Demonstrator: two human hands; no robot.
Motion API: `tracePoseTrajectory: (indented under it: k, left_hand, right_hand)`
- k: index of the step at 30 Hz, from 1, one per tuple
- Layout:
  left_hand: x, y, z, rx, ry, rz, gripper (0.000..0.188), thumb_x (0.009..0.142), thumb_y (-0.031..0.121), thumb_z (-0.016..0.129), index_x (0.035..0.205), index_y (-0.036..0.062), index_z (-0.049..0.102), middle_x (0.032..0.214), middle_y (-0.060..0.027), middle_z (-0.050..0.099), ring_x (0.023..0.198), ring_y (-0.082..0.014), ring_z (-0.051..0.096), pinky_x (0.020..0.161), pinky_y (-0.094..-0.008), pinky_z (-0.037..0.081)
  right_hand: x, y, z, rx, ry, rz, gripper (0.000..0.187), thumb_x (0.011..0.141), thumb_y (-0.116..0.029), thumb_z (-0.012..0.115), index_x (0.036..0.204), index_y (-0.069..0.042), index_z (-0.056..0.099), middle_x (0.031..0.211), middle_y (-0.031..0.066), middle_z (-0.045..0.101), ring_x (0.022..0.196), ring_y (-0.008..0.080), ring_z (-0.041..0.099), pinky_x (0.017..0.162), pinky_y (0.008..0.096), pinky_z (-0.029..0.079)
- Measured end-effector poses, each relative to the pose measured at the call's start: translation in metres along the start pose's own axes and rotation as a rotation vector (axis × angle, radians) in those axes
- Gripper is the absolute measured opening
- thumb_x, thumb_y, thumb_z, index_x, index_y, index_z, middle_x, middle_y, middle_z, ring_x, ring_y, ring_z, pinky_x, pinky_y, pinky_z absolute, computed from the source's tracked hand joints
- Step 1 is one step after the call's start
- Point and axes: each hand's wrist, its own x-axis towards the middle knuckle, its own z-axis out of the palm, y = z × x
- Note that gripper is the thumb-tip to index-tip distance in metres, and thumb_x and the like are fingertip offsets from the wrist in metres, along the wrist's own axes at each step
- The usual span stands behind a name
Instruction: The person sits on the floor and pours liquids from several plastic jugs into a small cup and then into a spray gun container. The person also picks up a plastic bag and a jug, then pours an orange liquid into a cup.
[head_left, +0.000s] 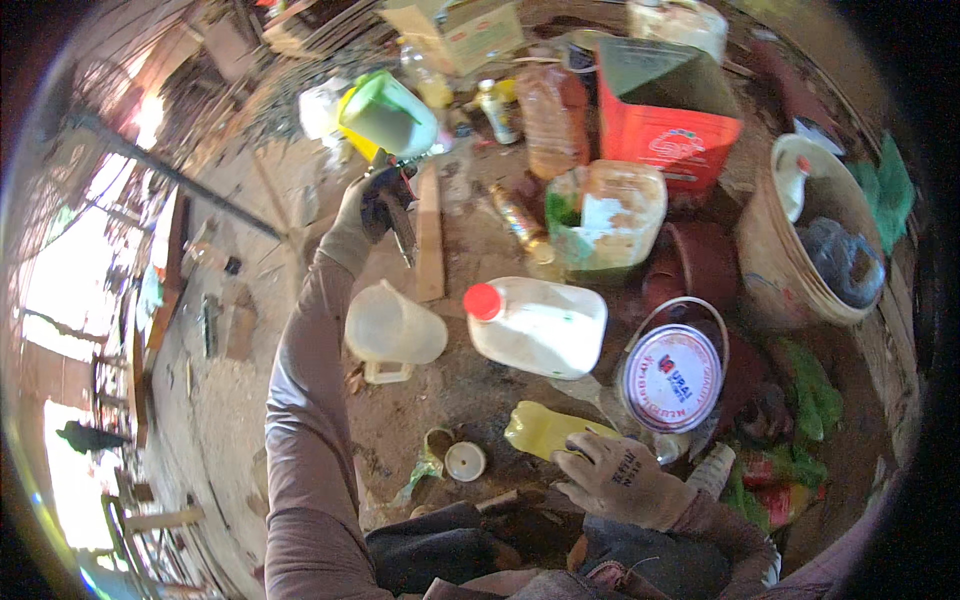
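Observation:
My left hand (376, 202), in a light glove with dark fingers, reaches forward, closed round a slim metal tool (405, 240) whose exact kind is blurred. Just beyond it lies a green-and-white plastic jug (392, 118) with a yellow edge. Close to my lap, my gloved right hand (622, 486) curls over the right end of a plastic bottle of yellow liquid (550, 430), which lies on its side; its fingertips are partly hidden. Between my arms are a translucent measuring jug (398, 322) and a white jerrycan (545, 328) with a red cap.
A lidded paint bucket (673, 380) stands right of the jerrycan. Farther off are a cut-open container (607, 215), a red square tin (670, 125) and a tall off-white bucket (800, 240) holding a bottle and dark plastic. A small white lid (465, 461) lies on the dirt floor.

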Motion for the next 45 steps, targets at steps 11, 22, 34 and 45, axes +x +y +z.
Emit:
tracePoseTrajectory:
  k: [11,22,34,45]
  left_hand:
    - [-0.198,0.096,-0.169,-0.029,0.164,-0.081,0.042,0.097,0.036,0.059,0.123,0.0036,0.062,0.105,-0.0157,0.069,0.091,-0.0351,0.069,0.087,-0.0588,0.056]
    - [-0.301,0.012,-0.276,0.046,0.511,-0.060,0.049,0.098,0.039,0.051,0.123,-0.0022,0.060,0.088,-0.0106,0.067,0.061,-0.0230,0.062,0.053,-0.0370,0.054]
    - [-0.315,0.017,-0.281,0.390,0.859,-0.080,0.038,0.093,0.039,0.069,0.102,0.0023,0.070,0.081,-0.0108,0.069,0.056,-0.0203,0.061,0.050,-0.0340,0.048]
    - [-0.346,0.015,-0.403,0.288,0.753,0.065,0.040,0.094,0.030,0.067,0.121,0.0006,0.066,0.095,-0.0023,0.071,0.084,-0.0150,0.067,0.077,-0.0316,0.053]
  right_hand:
    - [0.020,-0.014,0.016,-0.005,-0.130,-0.029,0.040,0.084,-0.036,0.071,0.114,-0.010,0.065,0.106,0.0126,0.063,0.086,0.0305,0.067,0.073,0.0420,0.055]
    - [0.037,-0.027,0.029,0.016,-0.256,-0.037,0.040,0.082,-0.031,0.073,0.114,-0.009,0.063,0.103,0.0106,0.061,0.088,0.0288,0.064,0.071,0.0421,0.052]
    - [0.045,-0.037,0.037,-0.011,-0.328,-0.046,0.039,0.084,-0.032,0.072,0.114,-0.009,0.063,0.101,0.0069,0.060,0.087,0.0252,0.063,0.073,0.0390,0.050]
    - [0.043,-0.041,0.035,0.029,-0.359,-0.010,0.039,0.084,-0.026,0.072,0.115,-0.006,0.061,0.100,0.0106,0.060,0.090,0.0293,0.063,0.076,0.0419,0.047]
